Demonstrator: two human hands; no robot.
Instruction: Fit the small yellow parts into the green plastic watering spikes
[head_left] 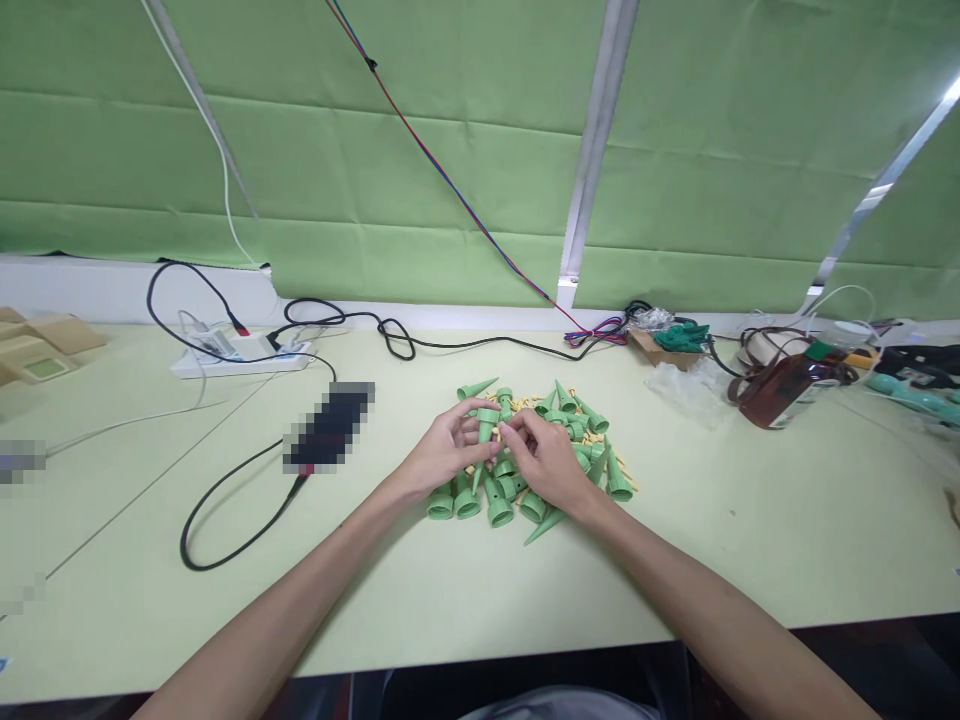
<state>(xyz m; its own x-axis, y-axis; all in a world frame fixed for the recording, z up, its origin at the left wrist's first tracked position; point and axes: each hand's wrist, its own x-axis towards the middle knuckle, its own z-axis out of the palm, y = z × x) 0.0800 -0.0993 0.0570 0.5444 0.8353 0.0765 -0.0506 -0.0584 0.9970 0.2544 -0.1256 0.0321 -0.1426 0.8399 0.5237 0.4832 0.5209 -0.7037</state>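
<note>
This looks like a small workshop or a workroom with an assembly spot. A long pale counter (375,620) runs along a wall hung with creased green sheeting (487,80), and loose parts, green cones (499,507) and small yellow pegs (628,474), lie heaped on it. A power strip (225,369), a trailing black cable (480,342) and a brown bottle (780,388) line the back. The clutter at far right is hard to make out, perhaps tools.

- We look from the person's head, forward and down across the table (450,610).
- We sit above its near edge, close to the left hand (447,446) and right hand (551,462).
- Our view reaches the green covering (480,160) far ahead.
</note>
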